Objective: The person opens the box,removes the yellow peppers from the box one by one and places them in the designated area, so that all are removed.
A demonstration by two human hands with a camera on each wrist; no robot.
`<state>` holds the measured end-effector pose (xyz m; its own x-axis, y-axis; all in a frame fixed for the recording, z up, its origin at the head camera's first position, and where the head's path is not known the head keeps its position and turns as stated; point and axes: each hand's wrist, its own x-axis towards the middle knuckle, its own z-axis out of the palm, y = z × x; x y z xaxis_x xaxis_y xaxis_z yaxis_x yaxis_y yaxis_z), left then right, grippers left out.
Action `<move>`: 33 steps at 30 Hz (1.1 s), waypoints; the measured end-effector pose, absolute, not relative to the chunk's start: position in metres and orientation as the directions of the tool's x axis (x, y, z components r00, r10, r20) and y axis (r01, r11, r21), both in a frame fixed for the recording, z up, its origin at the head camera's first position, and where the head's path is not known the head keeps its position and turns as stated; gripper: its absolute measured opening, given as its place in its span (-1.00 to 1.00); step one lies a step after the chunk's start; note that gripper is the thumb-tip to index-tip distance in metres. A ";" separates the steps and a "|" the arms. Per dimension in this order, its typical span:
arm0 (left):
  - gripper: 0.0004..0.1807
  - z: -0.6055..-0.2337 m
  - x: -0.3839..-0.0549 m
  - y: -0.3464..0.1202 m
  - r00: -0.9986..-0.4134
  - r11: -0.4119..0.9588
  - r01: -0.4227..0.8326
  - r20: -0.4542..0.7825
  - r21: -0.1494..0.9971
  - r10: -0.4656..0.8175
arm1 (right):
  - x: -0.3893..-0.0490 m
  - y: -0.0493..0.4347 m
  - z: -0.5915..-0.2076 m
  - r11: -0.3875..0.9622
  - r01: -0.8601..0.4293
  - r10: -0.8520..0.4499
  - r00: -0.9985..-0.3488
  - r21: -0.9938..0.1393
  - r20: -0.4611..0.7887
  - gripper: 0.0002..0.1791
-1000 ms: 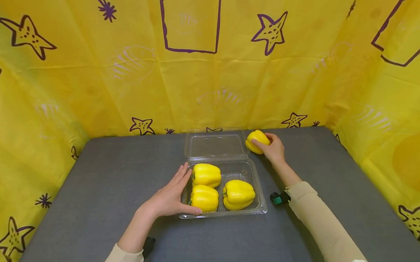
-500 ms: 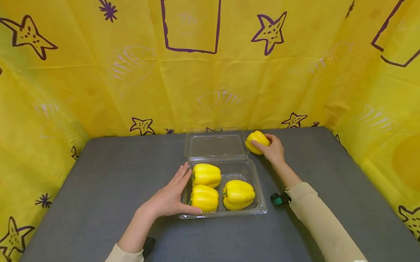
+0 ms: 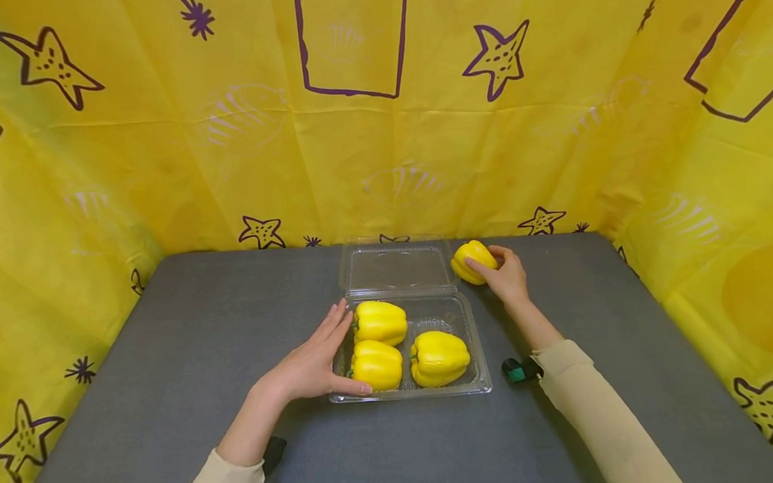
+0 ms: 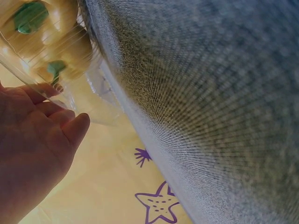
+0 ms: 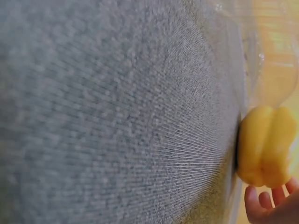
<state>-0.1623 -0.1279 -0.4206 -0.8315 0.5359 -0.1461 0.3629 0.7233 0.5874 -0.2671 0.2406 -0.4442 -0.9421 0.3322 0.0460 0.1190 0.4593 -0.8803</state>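
Note:
A clear plastic clamshell container [image 3: 431, 392] lies open on the table, its lid [image 3: 398, 269] folded back to the far side. Inside it are three yellow bell peppers: one at the back left [image 3: 381, 320], one at the front left [image 3: 377, 365] and one on the right [image 3: 440, 359]. The left hand [image 3: 309, 363] rests along the container's left side, fingers extended and thumb at the front rim. Beside the lid's right edge, the right hand [image 3: 506, 279] holds another yellow bell pepper [image 3: 470, 253] between thumb and fingers. In the right wrist view this pepper [image 5: 262, 145] sits close against the tabletop.
A dark grey cloth covers the table [image 3: 216, 306]. Yellow printed curtain [image 3: 380, 145] surrounds its back and both sides. A black strap with a green patch [image 3: 518, 370] shows at the right wrist, and a dark strap piece [image 3: 275, 453] at the left.
The right forearm and sleeve have shifted slightly to the right. The left hand, the container and the peppers stay where they were.

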 end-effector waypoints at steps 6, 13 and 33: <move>0.42 -0.419 -0.163 -0.128 -0.831 0.721 0.365 -0.143 0.589 0.537 | -0.258 0.241 -0.437 0.454 0.092 0.321 -0.945 -0.886 0.066 -0.13; 0.42 -0.419 -0.163 -0.128 -0.831 0.719 0.365 -0.142 0.591 0.538 | -0.244 0.237 -0.427 0.418 0.074 0.329 -0.942 -0.906 0.075 -0.13; 0.42 -0.421 -0.163 -0.128 -0.831 0.719 0.359 -0.147 0.595 0.537 | -0.187 0.213 -0.413 0.293 -0.016 0.076 -0.996 -0.956 0.040 -0.21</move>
<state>-0.1629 -0.1275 -0.4210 -0.8309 0.5367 -0.1465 0.3595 0.7189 0.5950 -0.1873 0.2127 -0.4126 -0.9963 0.0760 0.0404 -0.0164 0.2932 -0.9559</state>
